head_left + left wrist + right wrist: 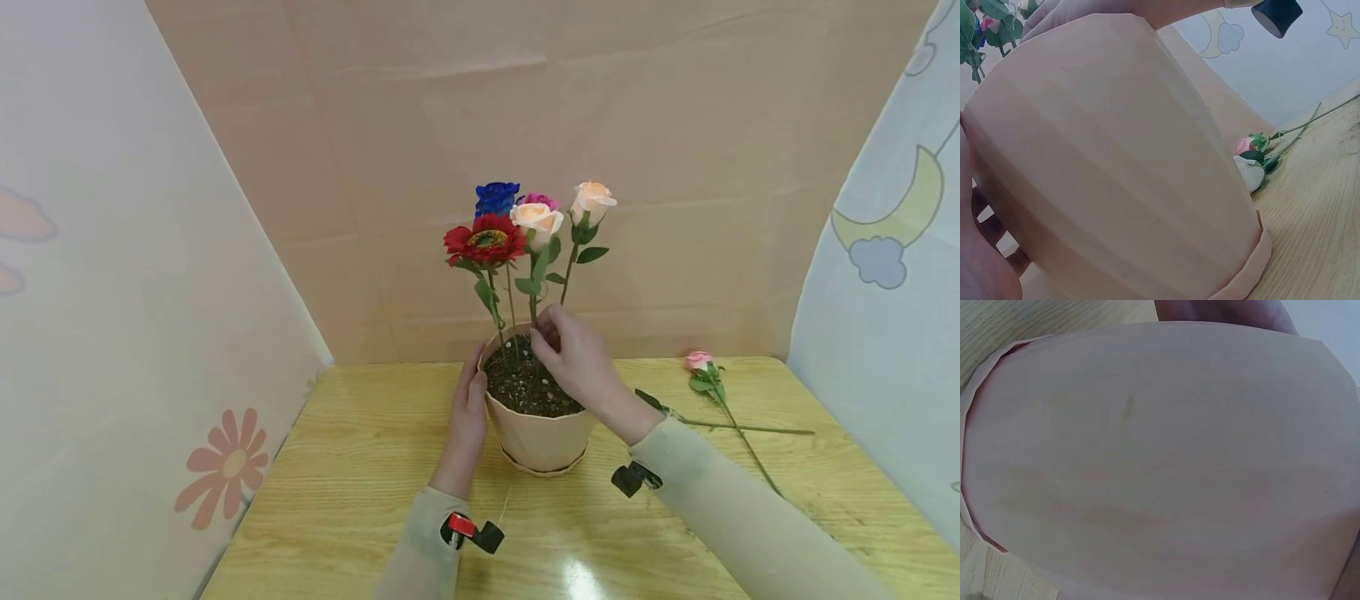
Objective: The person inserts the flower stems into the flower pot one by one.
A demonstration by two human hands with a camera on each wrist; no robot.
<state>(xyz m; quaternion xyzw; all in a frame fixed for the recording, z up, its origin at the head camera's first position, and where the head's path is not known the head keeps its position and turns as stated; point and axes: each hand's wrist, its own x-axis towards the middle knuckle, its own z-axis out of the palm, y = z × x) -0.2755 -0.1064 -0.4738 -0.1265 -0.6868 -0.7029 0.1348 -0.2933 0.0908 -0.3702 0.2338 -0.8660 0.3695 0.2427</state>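
Observation:
A beige flowerpot filled with dark soil stands on its saucer. My left hand rests against the pot's left side, its fingers lying along the wall up to the rim. Over the soil, my right hand pinches the stem of a peach rose low down, thumb and fingertips together. Around it rise a red daisy-like flower, a blue rose, a partly hidden magenta flower and a second peach rose. The pot wall fills most of both wrist views.
On the wooden table, right of the pot, a pink rose lies with its stem crossing another stem. That second flower, a white rose, shows in the left wrist view. Printed cloth walls enclose the table's sides.

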